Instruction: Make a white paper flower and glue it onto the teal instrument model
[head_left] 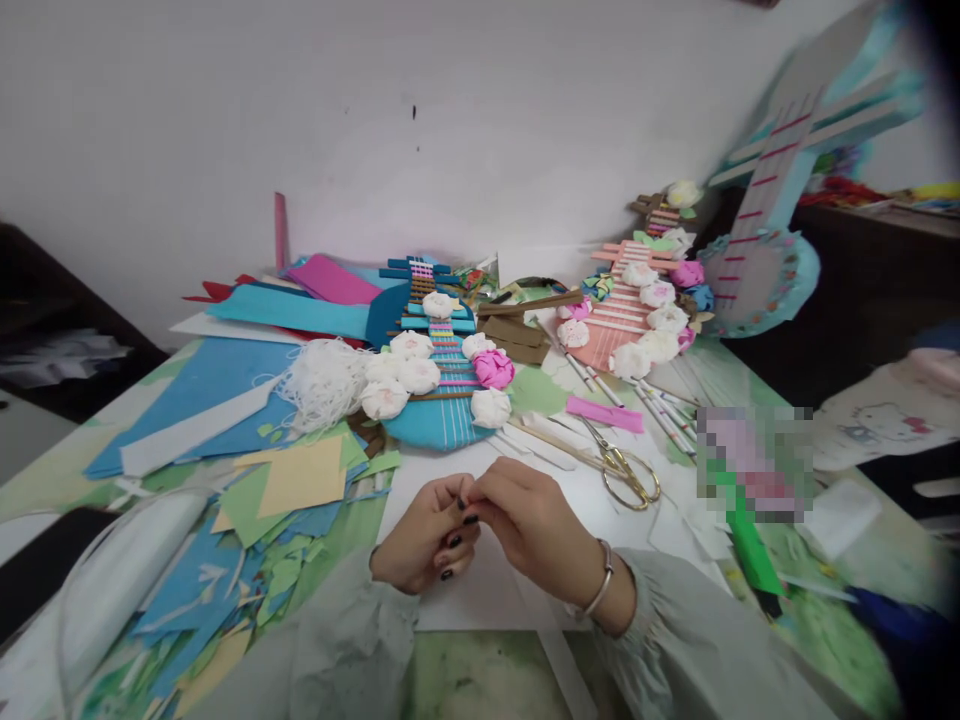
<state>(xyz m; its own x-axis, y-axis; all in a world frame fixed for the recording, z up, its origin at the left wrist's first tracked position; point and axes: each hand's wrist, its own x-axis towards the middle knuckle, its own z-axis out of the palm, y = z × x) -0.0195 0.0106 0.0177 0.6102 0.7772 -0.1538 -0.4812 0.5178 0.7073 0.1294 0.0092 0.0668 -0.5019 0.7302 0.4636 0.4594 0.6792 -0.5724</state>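
My left hand (433,532) and my right hand (529,515) meet over a white sheet (495,612). The fingers of both are closed, thumb and fingertips pinched together. What they pinch, if anything, is hidden. A white paper strip (564,660) comes out below my right wrist and hangs over the sheet's near edge; I cannot tell whether a hand holds it. Just beyond my hands lies a blue paper lute shape (439,425) with white strings, white paper flowers (411,376) and a pink paper flower (493,369). Gold-handled scissors (631,478) rest to the right.
At left are a bundle of white shredded paper (326,380), yellow paper pieces (304,475) and green and blue scraps. A pink lute shape (607,335) leans at the back right, near a larger light-blue instrument (757,285). A green tool (752,555) lies at right.
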